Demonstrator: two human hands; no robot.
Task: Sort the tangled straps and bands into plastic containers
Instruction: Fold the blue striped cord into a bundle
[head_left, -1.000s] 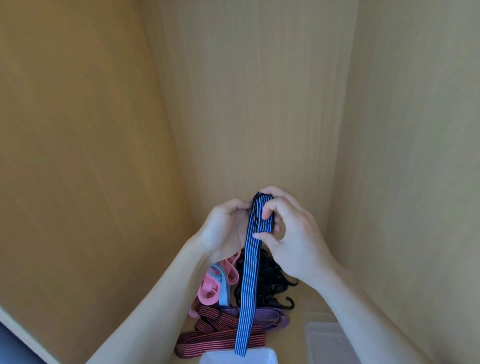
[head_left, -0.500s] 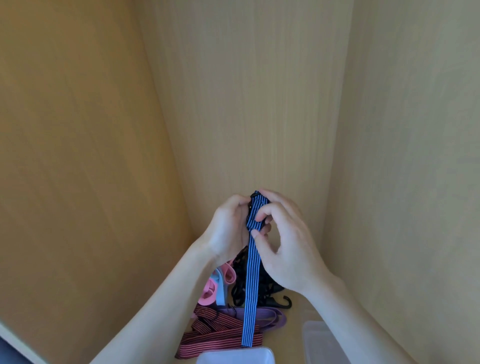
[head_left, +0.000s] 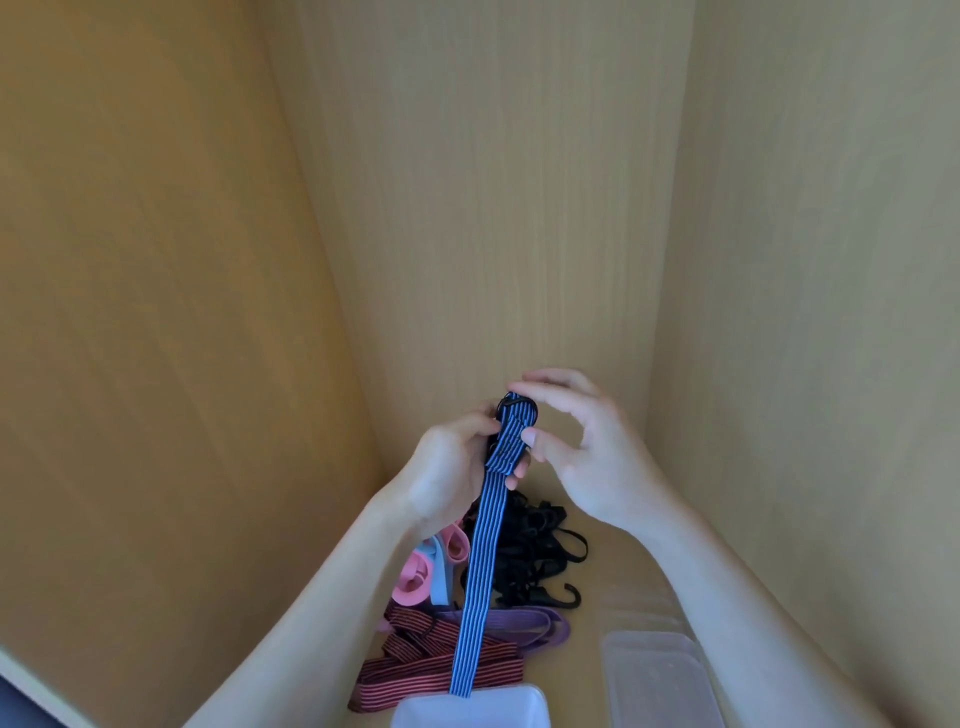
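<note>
- Left hand (head_left: 452, 467) and right hand (head_left: 597, 457): what state is to be recorded?
- The folded upper end of the blue striped strap (head_left: 480, 571) is gripped by the left hand, with the fingers curled round it. The fold is met at its top by the right forefinger and at its side by the thumb, and the remaining fingers are spread loosely. Whether a pinch is applied cannot be told, as the forefinger is blurred.
- What has been altered in the last second?
- The strap top, formerly held flat between both hands, has been doubled over into a short fold, at which a black fitting is seen. The right hand, formerly closed on the strap, has been loosened. The free end now hangs just at the rim of the white container (head_left: 519, 693), in front of the red striped straps (head_left: 415, 670).
- What is implied for the task?
- Winding for stowage is judged to be in progress. No strap is seen in the visible part of the white container or in the clear container (head_left: 660, 675) beside it. The black hooked cords (head_left: 535, 551), purple band (head_left: 524, 623) and pink bands (head_left: 413, 579) are left unsorted.
- Is any writing to be noted?
- No brand, label or lettering can be read.
</note>
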